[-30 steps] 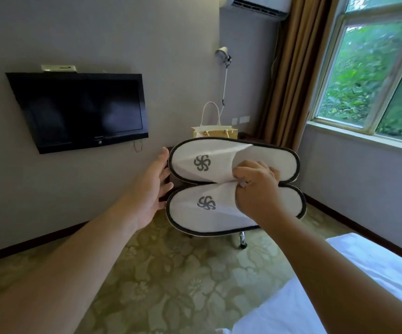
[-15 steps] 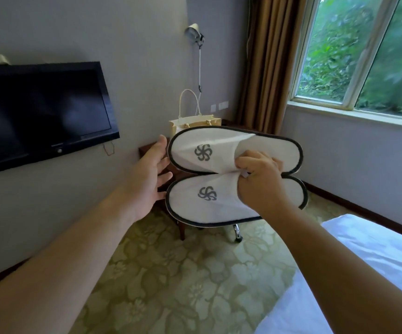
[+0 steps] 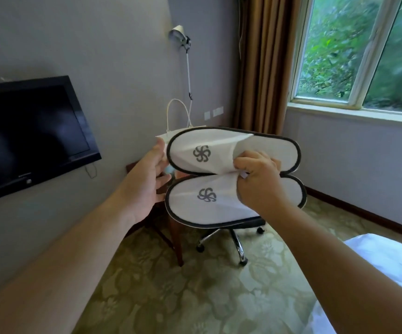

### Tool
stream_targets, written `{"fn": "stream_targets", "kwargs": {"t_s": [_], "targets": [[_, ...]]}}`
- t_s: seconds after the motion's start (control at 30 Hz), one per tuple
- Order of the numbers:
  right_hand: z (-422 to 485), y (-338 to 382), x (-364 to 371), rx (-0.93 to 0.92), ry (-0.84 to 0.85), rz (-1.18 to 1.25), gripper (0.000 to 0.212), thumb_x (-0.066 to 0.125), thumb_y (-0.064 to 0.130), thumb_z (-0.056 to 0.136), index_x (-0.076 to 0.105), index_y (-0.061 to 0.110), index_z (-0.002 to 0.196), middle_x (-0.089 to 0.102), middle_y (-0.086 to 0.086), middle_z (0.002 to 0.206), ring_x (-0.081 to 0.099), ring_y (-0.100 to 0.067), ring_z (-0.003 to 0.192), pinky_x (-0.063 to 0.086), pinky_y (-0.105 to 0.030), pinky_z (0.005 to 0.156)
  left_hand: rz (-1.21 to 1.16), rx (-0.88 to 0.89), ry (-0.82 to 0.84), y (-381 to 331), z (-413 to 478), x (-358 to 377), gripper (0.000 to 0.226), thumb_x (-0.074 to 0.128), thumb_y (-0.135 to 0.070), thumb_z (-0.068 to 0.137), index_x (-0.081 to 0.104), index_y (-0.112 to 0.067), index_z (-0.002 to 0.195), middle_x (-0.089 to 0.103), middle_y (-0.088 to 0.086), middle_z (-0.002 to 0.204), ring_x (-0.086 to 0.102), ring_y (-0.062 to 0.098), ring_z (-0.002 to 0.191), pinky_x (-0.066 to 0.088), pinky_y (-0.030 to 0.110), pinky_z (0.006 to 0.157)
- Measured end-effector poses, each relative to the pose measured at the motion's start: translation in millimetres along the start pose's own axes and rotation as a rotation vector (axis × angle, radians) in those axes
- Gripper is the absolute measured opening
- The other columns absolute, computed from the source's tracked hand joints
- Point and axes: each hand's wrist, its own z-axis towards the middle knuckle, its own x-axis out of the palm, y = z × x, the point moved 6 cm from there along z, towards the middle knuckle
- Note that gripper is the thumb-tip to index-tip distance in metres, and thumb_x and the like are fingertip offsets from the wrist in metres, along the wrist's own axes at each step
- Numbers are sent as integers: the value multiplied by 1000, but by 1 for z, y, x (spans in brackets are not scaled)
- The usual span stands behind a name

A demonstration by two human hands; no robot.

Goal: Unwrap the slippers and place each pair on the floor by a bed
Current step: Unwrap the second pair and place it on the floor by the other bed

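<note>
Pair of white slippers held centre frame, one above the other, pinched at their flaps by curled right hand, flat straight-fingered left hand touching the toe edges, bare carpet below, bed corner lower right, chair behind.

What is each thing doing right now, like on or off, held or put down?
pair of slippers, held up off the floor, side by side.
right hand, pinches both slippers' uppers.
left hand, open, fingers at the toe ends.
TV, screen dark.
wall lamp, unlit.
curtain, pulled aside.
</note>
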Motion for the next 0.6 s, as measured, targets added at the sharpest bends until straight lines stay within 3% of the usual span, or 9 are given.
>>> {"fn": "stream_targets", "kwargs": {"t_s": [0.07,0.23,0.3,0.4,0.47,0.6], "targets": [[12,-16,0,-6,3,-30,28,46,7,71,71,17,72,66,8,82,57,-25,84,25,-36,78,8,-8,37,-5,22,13,57,57,-92,51,59,-60,98,62,-32,103,52,7,106,43,36,68],[38,-64,-4,59,-36,-105,26,54,-6,65,66,17,64,62,8,74,54,-25,77,31,-39,75,7,-4,72,-15,86,52,63,55,-89,51,61,-54,102,66,-26,108,53,9,111,48,35,69],[46,-88,-7,99,-49,-149,27,56,-7,66,65,18,63,59,10,72,53,-22,77,27,-36,74,-11,-1,131,-15,116,71,72,56,-87,53,63,-49,113,65,-15,118,49,12,117,48,38,80],[58,-124,-9,149,-62,-221,28,56,-7,66,63,19,63,59,9,72,51,-20,78,22,-33,73,-8,2,219,-14,161,99,84,58,-86,54,58,-43,126,61,-11,124,48,19,117,44,39,75],[69,-144,-11,167,-88,-262,27,52,-3,67,61,22,62,58,10,71,49,-18,76,20,-33,72,-16,-9,284,-13,190,118,87,56,-86,56,54,-43,131,56,-10,134,45,22,124,44,44,82],[88,-182,-17,219,-156,-361,27,45,2,63,49,28,58,52,11,65,47,-19,70,18,-34,68,-14,-38,416,-19,245,159,59,55,-87,58,56,-54,107,54,-21,129,44,18,126,45,44,77]]}}
